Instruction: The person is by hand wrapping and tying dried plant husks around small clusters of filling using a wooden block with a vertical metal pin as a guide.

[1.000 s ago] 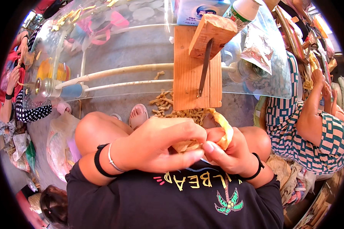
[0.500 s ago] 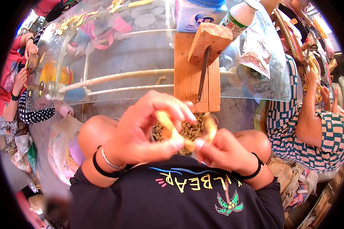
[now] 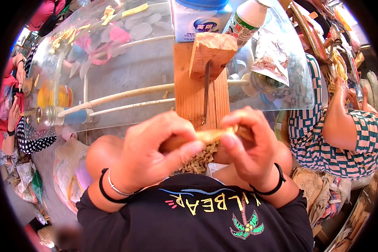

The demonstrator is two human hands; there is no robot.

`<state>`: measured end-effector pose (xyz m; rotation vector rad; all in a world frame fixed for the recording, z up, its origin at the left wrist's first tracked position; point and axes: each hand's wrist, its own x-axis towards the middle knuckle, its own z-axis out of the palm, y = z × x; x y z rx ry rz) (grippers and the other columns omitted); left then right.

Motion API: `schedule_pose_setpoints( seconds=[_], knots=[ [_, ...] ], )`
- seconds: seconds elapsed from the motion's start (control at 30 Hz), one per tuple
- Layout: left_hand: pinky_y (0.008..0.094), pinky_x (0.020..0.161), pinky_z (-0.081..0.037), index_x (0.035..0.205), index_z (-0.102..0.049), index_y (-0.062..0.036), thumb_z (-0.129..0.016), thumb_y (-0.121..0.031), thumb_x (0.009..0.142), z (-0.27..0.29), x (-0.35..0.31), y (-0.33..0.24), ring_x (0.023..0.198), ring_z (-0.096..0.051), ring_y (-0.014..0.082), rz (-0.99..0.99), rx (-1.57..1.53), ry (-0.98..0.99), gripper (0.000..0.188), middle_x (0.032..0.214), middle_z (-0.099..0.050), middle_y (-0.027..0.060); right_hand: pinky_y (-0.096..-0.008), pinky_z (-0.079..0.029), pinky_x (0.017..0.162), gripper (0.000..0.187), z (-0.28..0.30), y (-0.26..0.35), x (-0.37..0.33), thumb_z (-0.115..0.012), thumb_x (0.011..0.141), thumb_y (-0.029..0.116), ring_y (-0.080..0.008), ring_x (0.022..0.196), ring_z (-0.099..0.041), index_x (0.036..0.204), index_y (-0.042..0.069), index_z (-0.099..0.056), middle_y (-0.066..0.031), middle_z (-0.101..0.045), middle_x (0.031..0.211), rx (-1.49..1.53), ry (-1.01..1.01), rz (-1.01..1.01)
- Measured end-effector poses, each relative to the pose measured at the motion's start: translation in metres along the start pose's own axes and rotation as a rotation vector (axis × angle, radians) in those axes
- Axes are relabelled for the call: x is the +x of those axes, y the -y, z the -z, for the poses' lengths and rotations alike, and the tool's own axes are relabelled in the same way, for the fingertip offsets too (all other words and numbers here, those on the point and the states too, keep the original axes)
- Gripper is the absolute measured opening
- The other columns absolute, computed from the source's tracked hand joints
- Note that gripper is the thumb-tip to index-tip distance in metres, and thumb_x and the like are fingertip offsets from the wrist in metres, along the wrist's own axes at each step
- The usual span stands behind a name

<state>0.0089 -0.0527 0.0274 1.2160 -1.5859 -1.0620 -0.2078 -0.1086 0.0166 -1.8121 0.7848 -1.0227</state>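
Note:
Stretched between my two hands is a yellowish-tan, soft-looking strip (image 3: 210, 135). My left hand (image 3: 149, 145) pinches one end with thumb and curled fingers, and my right hand (image 3: 256, 143) grips the other. Just beyond the strip a thin dark metal spike (image 3: 206, 92) slants down from a rough wooden block (image 3: 213, 50). That block sits on a wooden board (image 3: 182, 84) reaching over the table's near edge. Below my hands, a heap of small tan pieces (image 3: 199, 161) lies between my legs, partly hidden by them.
On the glass table (image 3: 130, 69) stand a blue-lidded white tub (image 3: 203, 21) and a white bottle (image 3: 250, 19), with a crumpled packet (image 3: 271, 63) to their right. Yellow strips (image 3: 69, 38) lie far left. Co-workers sit at both sides, one in a patterned garment (image 3: 336, 155).
My hands have risen toward the spike's tip, and my right hand has moved up and right. The strip, looped before, is now drawn straighter between them. The view has shifted slightly.

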Motion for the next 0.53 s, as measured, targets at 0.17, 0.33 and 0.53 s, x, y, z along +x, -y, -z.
schedule_pose_setpoints(
  seconds=[0.17, 0.33, 0.53],
  knots=[
    [0.0232, 0.057, -0.042, 0.095, -0.063, -0.0026, -0.075, -0.002, 0.084, -0.004, 0.022, 0.015, 0.063, -0.051, 0.0087, -0.031, 0.032, -0.242, 0.016, 0.08, -0.061, 0.0045, -0.0193, -0.044, 0.065, 0.021, -0.017, -0.02, 0.012, -0.068, 0.092, 0.003, -0.0051, 0.073, -0.054, 0.11, -0.002, -0.06, -0.004, -0.059, 0.093, 0.163, -0.208, -0.106],
    [0.0244, 0.057, -0.042, 0.096, -0.062, -0.0027, -0.074, -0.006, 0.086, -0.008, 0.033, 0.024, 0.063, -0.051, 0.0094, 0.047, 0.027, -0.299, 0.016, 0.078, -0.061, 0.0046, -0.02, -0.044, 0.062, 0.02, -0.023, -0.03, 0.02, -0.068, 0.091, 0.003, -0.0058, 0.07, -0.053, 0.109, -0.001, -0.06, -0.0046, -0.061, 0.094, 0.066, -0.268, -0.08],
    [0.0315, 0.059, -0.047, 0.092, -0.061, -0.0049, -0.07, -0.008, 0.089, -0.008, 0.04, 0.022, 0.064, -0.062, 0.0189, 0.142, 0.307, -0.226, 0.01, 0.076, -0.065, 0.0099, -0.0222, -0.044, 0.058, 0.017, -0.022, -0.031, 0.02, -0.068, 0.091, 0.004, -0.0138, 0.063, -0.054, 0.108, 0.004, -0.062, -0.0036, -0.063, 0.092, -0.12, -0.173, -0.098]
  ],
)
